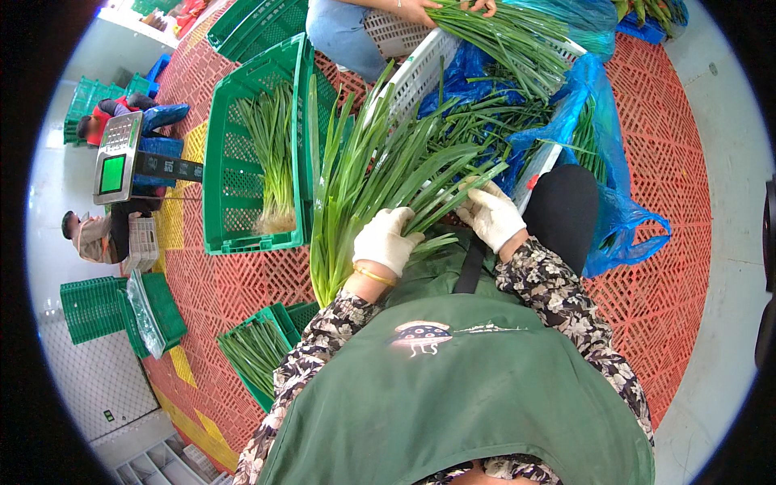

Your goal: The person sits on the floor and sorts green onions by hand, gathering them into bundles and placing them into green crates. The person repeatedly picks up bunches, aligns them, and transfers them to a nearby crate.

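A large bunch of long green leafy stalks [345,200], perhaps garlic greens, lies across in front of me. My left hand [385,240], in a white glove, has its fingers closed around part of the bunch near my lap. My right hand [490,213], also gloved, pinches the tip of a leaf from the same bunch. Beyond my hands a white plastic crate [418,70] lined with blue plastic holds loose green leaves [485,124]. Left of the bunch, a green plastic crate [221,182] holds a bundle of stalks with pale roots [273,157].
A co-worker's hands [418,11] hold greens over the white crate's far end. A scale display [118,157] stands at the left. Another green crate with greens [254,354] sits at the lower left. A blue plastic bag [618,227] lies at the right. Other people sit farther left.
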Available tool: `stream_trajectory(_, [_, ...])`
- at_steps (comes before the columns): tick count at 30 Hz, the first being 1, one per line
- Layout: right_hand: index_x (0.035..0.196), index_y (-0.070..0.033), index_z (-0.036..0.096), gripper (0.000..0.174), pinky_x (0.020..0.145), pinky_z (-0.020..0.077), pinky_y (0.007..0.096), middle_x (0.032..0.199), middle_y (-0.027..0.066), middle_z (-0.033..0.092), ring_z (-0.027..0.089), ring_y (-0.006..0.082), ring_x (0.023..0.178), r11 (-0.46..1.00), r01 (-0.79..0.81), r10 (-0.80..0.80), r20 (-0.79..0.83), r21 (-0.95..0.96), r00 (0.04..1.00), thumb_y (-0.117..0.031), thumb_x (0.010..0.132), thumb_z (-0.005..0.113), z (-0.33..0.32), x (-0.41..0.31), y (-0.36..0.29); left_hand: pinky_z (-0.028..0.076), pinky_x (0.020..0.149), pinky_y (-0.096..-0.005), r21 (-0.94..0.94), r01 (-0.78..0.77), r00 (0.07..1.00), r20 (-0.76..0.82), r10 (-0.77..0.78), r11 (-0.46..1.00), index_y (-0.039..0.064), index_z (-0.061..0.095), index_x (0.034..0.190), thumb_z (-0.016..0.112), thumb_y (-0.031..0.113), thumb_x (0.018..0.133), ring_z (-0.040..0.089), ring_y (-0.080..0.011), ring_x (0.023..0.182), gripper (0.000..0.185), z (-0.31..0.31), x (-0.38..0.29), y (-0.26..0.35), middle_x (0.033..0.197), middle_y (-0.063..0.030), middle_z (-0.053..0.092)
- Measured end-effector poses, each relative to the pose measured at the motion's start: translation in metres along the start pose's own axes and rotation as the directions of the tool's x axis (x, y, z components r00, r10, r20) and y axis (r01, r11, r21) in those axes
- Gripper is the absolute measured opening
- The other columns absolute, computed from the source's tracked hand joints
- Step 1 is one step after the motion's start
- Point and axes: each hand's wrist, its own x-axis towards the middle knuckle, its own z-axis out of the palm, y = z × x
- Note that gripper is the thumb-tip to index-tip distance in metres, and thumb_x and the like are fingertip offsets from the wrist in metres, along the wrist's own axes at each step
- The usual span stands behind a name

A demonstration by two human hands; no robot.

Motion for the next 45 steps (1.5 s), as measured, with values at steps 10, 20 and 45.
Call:
stream_trajectory(10, [0.102,-0.005,0.064,0.016,0.076,0.0495,0.0278,0.098,0.0026,0.067,0.061,0.0128,0.086,0.713,0.21,-0.154,0.142,-0.669,0.978,-0.008,0.087,0.069,0.02,-0.011,0.016,0.05,0.077,-0.0427,0.184,-0.177,0.984,0.028,0.174,0.967,0.016,0.067,0.097,0.071,0.023,0.078,0.062,-0.0298,0.088,0.02,0.009,-0.002,0.0,0.09,-0.0077,0.064])
stream_trajectory(20, [0.091,-0.004,0.063,0.015,0.073,0.0502,0.0332,0.081,0.0123,0.065,0.064,0.023,0.079,-0.242,0.293,-0.337,0.363,-0.925,0.868,-0.012,0.082,0.072,0.01,0.004,-0.065,0.05,0.071,-0.0412,0.294,-0.219,0.974,0.007,0.227,0.93,0.016,0.069,0.089,0.07,0.022,0.079,0.062,-0.0286,0.082,0.011,0.019,-0.008,-0.01,0.079,-0.006,0.065])
stream_trajectory(45, [0.075,-0.01,0.061,0.014,0.106,0.0334,0.051,0.099,0.0048,0.064,0.057,0.0256,0.107,-0.703,0.577,-0.073,0.849,-0.416,0.523,-0.02,0.075,0.071,0.141,-0.011,-0.011,0.047,0.098,-0.0375,-0.159,0.306,0.939,-0.114,-0.326,0.939,-0.004,0.013,0.15,0.089,0.025,0.059,0.059,-0.0368,0.113,0.122,-0.059,-0.04,-0.125,0.13,-0.0288,0.052])
